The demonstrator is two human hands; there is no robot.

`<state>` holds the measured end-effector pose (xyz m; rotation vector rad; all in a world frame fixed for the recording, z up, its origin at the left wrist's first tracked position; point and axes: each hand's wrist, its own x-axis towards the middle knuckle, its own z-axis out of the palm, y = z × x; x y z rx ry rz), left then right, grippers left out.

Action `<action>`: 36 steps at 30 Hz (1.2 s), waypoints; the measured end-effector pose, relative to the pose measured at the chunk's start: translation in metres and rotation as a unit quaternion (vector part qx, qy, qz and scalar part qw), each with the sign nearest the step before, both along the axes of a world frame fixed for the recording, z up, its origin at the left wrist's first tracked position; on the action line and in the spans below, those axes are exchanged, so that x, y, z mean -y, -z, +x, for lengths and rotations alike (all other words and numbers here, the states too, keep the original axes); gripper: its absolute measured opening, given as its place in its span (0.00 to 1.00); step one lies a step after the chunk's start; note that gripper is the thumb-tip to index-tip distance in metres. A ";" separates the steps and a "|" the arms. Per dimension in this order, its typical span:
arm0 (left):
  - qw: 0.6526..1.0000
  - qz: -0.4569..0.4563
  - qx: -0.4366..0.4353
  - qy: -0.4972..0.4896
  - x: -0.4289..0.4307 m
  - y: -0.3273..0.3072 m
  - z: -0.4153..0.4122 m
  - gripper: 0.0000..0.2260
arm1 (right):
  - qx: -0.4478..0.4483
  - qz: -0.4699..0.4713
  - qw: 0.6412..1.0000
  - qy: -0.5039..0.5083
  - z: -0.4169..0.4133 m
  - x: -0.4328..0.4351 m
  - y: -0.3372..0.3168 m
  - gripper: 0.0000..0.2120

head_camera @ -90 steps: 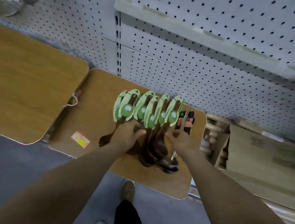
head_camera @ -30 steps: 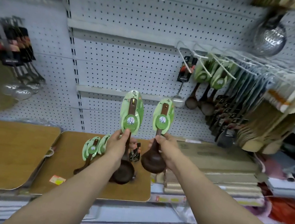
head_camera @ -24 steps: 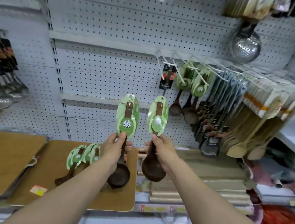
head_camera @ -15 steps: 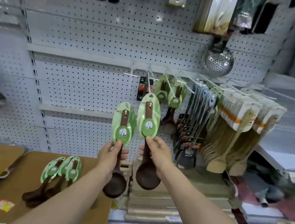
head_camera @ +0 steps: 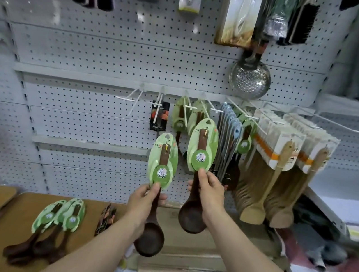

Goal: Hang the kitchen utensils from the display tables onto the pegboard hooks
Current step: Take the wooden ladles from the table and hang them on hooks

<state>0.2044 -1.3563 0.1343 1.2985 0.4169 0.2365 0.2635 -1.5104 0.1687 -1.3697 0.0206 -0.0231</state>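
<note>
Left hand [head_camera: 143, 203], thumb and fingers pinched round the handle of a dark wooden spoon [head_camera: 149, 241], bowl down, green card upright. Right hand [head_camera: 208, 193], same pinch on a second spoon [head_camera: 191, 216], held higher, card top just below the white hooks [head_camera: 190, 107] of the pegboard [head_camera: 115, 58], in front of hung spoons [head_camera: 179, 121]. More carded spoons [head_camera: 56, 227] flat on the brown table [head_camera: 27, 203], lower left.

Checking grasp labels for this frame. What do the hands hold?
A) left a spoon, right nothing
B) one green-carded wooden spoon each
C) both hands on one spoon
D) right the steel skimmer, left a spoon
B: the left hand grips one green-carded spoon by its handle, and the right hand grips a second spoon, held higher.
</note>
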 end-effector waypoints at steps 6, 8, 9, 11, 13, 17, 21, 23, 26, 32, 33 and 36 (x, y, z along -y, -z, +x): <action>1.000 -0.023 0.006 -0.003 0.010 0.004 0.022 0.11 | 0.005 0.006 1.000 0.000 0.016 0.008 0.003 0.11; 1.000 -0.028 0.003 0.000 0.012 0.006 0.026 0.10 | 0.002 -0.008 1.000 -0.005 0.024 0.011 0.004 0.10; 1.000 -0.031 0.002 0.002 0.012 0.007 0.027 0.09 | 0.002 -0.015 1.000 -0.007 0.029 0.011 0.003 0.11; 1.000 -0.027 0.000 0.007 0.011 0.009 0.029 0.09 | -0.001 -0.023 1.000 -0.012 0.041 0.009 0.002 0.12; 1.000 -0.018 -0.001 0.011 0.007 0.012 0.031 0.10 | -0.010 -0.027 0.999 -0.014 0.054 0.003 -0.002 0.13; 1.000 -0.014 -0.006 0.018 0.000 0.018 0.034 0.11 | -0.028 -0.040 0.999 -0.004 0.085 -0.010 -0.011 0.10; 1.000 -0.018 -0.002 0.019 -0.004 0.016 0.035 0.12 | -0.049 -0.043 0.998 0.010 0.113 -0.020 -0.013 0.09; 1.000 -0.018 -0.002 0.017 -0.006 0.013 0.034 0.11 | -0.059 -0.046 0.997 0.012 0.125 -0.023 -0.009 0.08; 1.000 -0.020 -0.001 0.019 -0.008 0.010 0.033 0.11 | -0.078 -0.068 0.995 0.014 0.134 -0.023 -0.004 0.15; 0.999 -0.031 -0.002 0.028 0.006 0.012 0.033 0.11 | -0.086 -0.135 0.987 0.015 0.120 -0.014 0.001 0.32; 0.999 -0.033 -0.002 0.033 0.011 0.013 0.032 0.11 | -0.084 -0.137 0.987 0.017 0.113 -0.011 0.001 0.31; 0.998 -0.042 0.006 0.046 0.028 0.011 0.030 0.11 | -0.083 -0.106 0.991 -0.018 0.089 -0.002 -0.002 0.24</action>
